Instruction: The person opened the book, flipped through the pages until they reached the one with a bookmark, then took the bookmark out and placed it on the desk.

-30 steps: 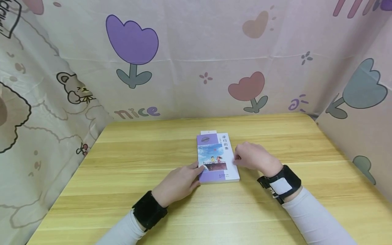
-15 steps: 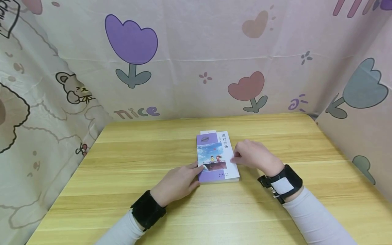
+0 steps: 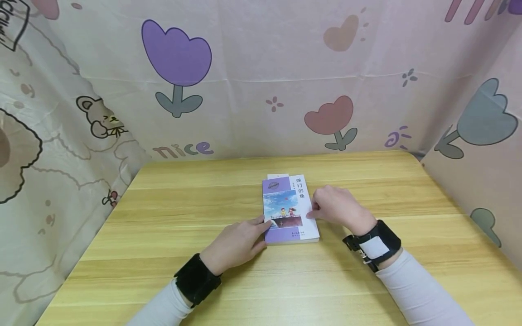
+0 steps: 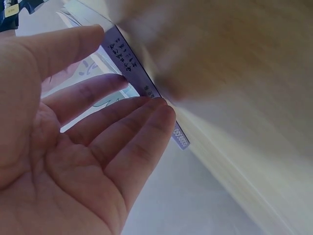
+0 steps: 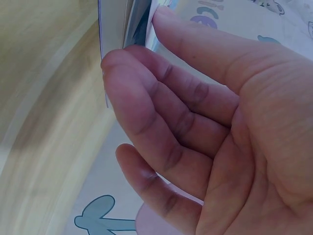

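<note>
A paperback book [image 3: 285, 208] lies on the wooden table, its purple-and-white cover up, with a picture of two children under a blue sky. My left hand [image 3: 236, 242] grips the spine side, thumb on the lower left of the cover. In the left wrist view its fingertips meet the purple spine [image 4: 128, 63]. At the opposite, open side, my right hand [image 3: 340, 210] pinches the book with the thumb on the cover's right edge. The right wrist view has its curled fingers at the page edges [image 5: 134, 22], where the pages stand slightly parted.
A white card-like strip [image 3: 278, 175] sticks out past the book's far end. The wooden table [image 3: 195, 194] is bordered at the back and sides by a printed cloth [image 3: 244, 54]. Black bands [image 3: 198, 279] circle both wrists.
My right thumb has moved left onto the cover's edge, and the book's upper part has lifted slightly on that side. The left hand keeps its place at the spine.
</note>
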The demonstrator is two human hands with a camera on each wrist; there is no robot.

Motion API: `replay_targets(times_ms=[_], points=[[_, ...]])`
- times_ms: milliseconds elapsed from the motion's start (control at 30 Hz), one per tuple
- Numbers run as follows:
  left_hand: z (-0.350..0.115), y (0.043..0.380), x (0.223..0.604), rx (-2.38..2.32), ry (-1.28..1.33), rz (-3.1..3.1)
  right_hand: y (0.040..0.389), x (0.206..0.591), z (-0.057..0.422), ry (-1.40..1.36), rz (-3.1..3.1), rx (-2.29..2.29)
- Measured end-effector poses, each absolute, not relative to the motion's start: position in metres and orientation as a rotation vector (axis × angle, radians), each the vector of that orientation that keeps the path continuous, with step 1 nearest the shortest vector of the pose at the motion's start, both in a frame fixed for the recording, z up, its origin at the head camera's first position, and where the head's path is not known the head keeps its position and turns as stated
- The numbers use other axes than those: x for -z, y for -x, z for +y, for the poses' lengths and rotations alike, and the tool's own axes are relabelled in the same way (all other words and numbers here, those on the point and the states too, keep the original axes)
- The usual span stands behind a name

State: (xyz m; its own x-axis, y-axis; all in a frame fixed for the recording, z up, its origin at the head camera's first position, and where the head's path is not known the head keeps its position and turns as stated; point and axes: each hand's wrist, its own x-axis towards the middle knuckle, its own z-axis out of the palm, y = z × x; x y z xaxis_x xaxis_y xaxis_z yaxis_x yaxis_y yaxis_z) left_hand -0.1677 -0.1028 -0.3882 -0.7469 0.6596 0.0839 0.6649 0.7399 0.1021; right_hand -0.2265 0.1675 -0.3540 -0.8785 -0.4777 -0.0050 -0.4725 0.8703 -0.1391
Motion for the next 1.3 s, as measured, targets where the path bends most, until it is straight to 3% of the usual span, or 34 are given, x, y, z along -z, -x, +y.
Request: replay_targets(times_ms=[1300], points=[[-0.117, 0.172, 0.379, 0.329, 1.111, -2.783, 0.219, 0.328, 0.173, 0.893, 3.051, 0.321]])
